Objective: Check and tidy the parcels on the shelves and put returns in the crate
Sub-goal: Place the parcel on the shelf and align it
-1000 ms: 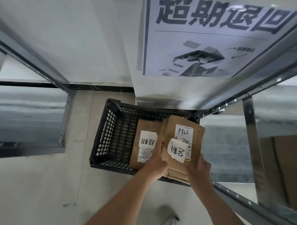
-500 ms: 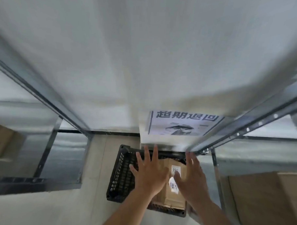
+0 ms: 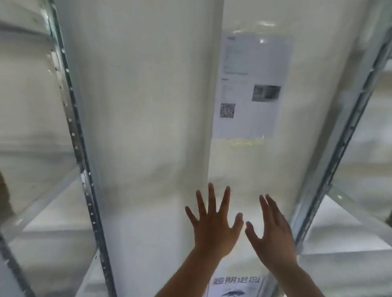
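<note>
Both hands are spread wide and hold nothing: the left hand (image 3: 213, 227), the right hand (image 3: 274, 238), before a white wall (image 3: 147, 101). No parcel or crate is in view. Best to turn toward the shelf posts (image 3: 78, 143) and read each label before lifting.

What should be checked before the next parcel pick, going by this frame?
1. Left hand empty, fingers spread: ok.
2. Right hand empty, open: ok.
3. Black plastic return crate in view: not ok, out of frame.
4. Next parcel identified: cannot tell, the grey metal shelves are blurred.
5. Path between the perforated steel uprights free: ok.
6. White QR-code notice on the wall readable: not ok, too blurred.
</note>
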{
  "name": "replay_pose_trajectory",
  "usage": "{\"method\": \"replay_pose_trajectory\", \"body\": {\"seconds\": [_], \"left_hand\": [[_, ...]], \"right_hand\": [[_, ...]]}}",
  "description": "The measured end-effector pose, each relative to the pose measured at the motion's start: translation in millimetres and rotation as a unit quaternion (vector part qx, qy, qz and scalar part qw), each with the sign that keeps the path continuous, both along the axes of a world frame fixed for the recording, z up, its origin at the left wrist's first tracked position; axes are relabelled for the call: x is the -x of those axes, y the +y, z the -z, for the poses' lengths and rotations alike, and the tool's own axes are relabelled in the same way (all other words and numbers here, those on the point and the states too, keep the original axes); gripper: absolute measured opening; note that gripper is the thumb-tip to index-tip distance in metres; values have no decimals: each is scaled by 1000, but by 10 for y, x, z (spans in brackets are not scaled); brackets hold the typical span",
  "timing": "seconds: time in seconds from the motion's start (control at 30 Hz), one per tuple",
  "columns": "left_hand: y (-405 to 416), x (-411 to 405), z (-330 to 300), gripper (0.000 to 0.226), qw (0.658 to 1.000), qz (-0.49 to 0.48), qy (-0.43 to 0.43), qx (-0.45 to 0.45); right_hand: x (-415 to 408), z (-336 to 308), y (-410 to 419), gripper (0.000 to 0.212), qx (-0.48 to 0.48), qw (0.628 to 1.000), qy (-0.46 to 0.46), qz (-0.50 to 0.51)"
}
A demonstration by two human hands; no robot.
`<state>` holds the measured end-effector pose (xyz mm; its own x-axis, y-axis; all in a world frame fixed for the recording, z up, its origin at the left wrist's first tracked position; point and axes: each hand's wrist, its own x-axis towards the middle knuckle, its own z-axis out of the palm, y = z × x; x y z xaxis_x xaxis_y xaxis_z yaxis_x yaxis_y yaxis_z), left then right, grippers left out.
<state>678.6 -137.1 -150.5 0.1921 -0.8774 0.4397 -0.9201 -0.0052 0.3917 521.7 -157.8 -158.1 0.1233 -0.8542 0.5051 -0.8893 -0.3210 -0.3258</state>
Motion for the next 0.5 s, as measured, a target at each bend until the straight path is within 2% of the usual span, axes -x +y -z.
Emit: {"method": "replay_pose_trajectory", "body": {"seconds": [0.1,0.23,0.37,0.5], "left_hand": [[171,64,-814,74,995,6,-37,95],[416,620,-1521,74,978,64,-76,182],[640,1596,-1978,76,957,147,-76,237],[989,2832,-2180,73,925,257,-54,274]], "right_hand": [[80,-810,236,78,87,996,-11,34],[549,-1601,655,75,171,981,4,94],[1509,-2104,1131,74,210,961,52,171],[2717,-2360,1710,75,241,929,60,276]]}}
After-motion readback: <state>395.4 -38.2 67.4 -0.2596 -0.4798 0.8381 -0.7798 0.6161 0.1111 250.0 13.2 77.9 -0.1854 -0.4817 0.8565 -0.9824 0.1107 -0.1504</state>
